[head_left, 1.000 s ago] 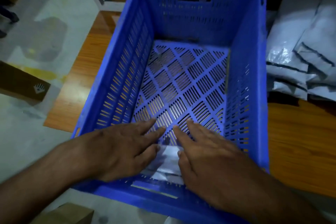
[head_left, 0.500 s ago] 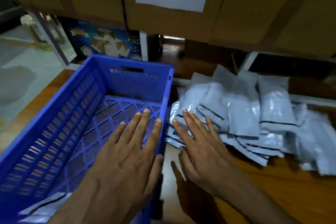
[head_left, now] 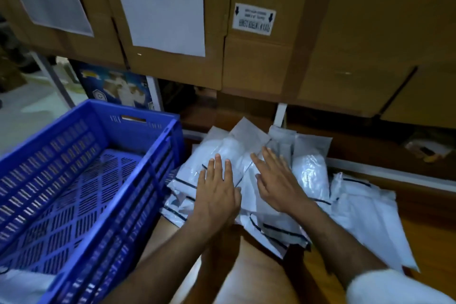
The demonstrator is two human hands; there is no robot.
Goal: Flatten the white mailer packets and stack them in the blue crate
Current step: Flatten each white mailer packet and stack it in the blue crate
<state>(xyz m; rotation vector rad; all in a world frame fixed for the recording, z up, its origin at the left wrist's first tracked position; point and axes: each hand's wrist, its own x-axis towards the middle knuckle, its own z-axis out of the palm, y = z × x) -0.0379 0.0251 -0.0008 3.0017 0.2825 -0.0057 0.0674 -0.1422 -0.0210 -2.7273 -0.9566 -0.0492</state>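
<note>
Head cam, left to right: the blue crate (head_left: 81, 180) sits on the left with one white packet (head_left: 22, 284) showing at its near corner, then both hands hover flat over the pile of white mailer packets (head_left: 308, 180) just right of the crate wall. Left hand (head_left: 217, 192) and right hand (head_left: 276, 185) both have fingers straight and spread, gripping nothing, side by side over the top packet (head_left: 237, 153), about equally near it. That packet lies right under the fingertips, long axis running away from the person and leaning a bit right, so I'd guess it's pressed flat next, then carried left.
</note>
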